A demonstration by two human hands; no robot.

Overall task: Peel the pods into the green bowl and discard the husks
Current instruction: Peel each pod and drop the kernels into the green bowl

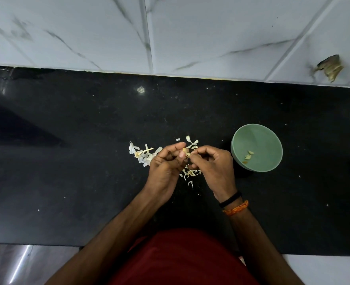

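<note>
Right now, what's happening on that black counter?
A person is peeling a small pod, pinched between the left hand and the right hand, above the black counter. Pale husks lie scattered on the counter under and beside the hands. The green bowl sits apart to the right with a few peeled pieces already inside.

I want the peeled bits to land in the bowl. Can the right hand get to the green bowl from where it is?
Probably yes: the green bowl sits just beside the right hand, with only bare counter between.
</note>
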